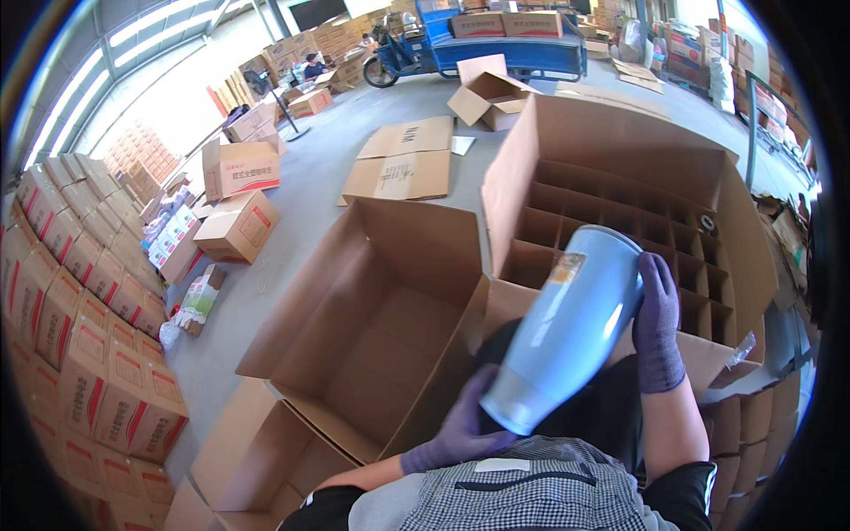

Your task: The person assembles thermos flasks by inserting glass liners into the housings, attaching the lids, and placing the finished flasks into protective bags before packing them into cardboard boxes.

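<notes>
A light blue flask point(567, 327) with a narrower lower end and a small label near its top is tilted across my lap. My left hand point(456, 429), in a purple glove, grips its lower end. My right hand point(657, 323), gloved the same way, is closed along its upper right side. Just beyond the flask stands a large open carton point(611, 133) with cardboard dividers forming several cells. Left of that is another open carton point(372, 310), its flaps raised. The flask hides part of the divided carton's near side.
A third open carton point(239, 460) sits at the lower left. Stacked closed cartons point(115, 372) line the left side. A flattened carton point(403, 159) lies on the floor ahead. Further back are a blue cargo tricycle point(505, 53) and a seated person point(314, 66).
</notes>
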A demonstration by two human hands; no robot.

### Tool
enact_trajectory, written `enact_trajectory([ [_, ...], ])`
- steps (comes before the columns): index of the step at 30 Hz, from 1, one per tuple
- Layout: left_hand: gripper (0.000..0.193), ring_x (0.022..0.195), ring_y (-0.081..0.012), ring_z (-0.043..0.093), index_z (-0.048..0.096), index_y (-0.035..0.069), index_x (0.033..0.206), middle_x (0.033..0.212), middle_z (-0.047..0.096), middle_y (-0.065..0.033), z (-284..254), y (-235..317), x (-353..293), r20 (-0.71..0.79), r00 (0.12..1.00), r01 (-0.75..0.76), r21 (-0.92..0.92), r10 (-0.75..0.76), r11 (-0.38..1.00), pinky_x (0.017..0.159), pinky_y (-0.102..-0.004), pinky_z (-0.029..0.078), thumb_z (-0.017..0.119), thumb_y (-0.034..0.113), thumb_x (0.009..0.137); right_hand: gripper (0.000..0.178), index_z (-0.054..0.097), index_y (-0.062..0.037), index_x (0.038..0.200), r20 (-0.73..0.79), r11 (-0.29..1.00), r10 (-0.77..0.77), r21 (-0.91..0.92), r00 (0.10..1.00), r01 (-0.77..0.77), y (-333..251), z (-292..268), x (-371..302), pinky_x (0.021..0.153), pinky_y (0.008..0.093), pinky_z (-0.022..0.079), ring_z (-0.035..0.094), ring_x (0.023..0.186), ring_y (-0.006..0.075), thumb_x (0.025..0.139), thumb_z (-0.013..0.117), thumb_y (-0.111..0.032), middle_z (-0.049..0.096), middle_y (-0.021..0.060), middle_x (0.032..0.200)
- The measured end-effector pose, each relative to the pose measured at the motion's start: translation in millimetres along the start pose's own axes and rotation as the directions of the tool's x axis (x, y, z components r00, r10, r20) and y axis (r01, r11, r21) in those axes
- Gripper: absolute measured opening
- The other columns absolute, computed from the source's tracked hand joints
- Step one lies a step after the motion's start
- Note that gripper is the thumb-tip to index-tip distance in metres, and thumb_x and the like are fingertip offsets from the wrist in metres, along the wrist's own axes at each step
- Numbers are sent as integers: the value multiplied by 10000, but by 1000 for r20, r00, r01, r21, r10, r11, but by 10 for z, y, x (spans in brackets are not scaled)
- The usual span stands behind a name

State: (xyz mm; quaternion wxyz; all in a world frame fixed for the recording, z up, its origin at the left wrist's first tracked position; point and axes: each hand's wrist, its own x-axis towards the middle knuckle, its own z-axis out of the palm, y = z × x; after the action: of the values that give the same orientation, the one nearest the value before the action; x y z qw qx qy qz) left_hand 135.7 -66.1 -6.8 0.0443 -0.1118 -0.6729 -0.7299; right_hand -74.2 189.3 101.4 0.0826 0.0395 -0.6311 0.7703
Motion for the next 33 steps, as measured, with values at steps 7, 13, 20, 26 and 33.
enact_trajectory([
  [7,578,1037,-313,706,674,-3,1230,1143,707,-208,355,456,1039,389,818,126,597,-423,792,911,-419,556,819,421,865,204,662,-30,958,98,912,-71,-397,993,104,482,-834,-575,810,341,526,605,890,211,971,683,-232,587,103,933],
  [13,1128,1581,-299,200,387,-19,1543,1616,387,-168,786,-66,1992,420,907,176,-310,-31,934,1277,-432,144,897,567,725,227,703,-22,959,363,722,-284,-527,887,447,-309,-731,-510,789,400,518,631,868,311,912,704,-244,608,150,896],
  [20,426,1247,-384,645,733,13,1173,1191,726,-144,1422,605,2436,703,619,-714,319,349,623,1113,-521,463,770,202,794,360,749,-1,1125,498,812,13,500,867,-300,524,-1416,113,1146,465,427,556,1310,385,970,540,-250,696,194,1214],
  [26,955,1285,-350,548,641,-52,1323,1369,625,-203,1026,212,2880,718,696,0,17,-12,1000,1099,-444,404,855,545,609,430,725,21,1145,256,997,47,-70,965,-30,84,-1317,105,1077,398,482,661,1167,305,1017,518,-334,680,196,1239],
  [33,864,1531,-405,282,686,7,1268,1436,587,-212,1023,-190,2708,610,775,-154,-75,168,985,1262,-564,131,752,698,754,349,742,16,997,410,899,-210,-275,888,340,-40,-1253,-143,884,396,536,686,977,315,892,668,-308,705,185,1097],
])
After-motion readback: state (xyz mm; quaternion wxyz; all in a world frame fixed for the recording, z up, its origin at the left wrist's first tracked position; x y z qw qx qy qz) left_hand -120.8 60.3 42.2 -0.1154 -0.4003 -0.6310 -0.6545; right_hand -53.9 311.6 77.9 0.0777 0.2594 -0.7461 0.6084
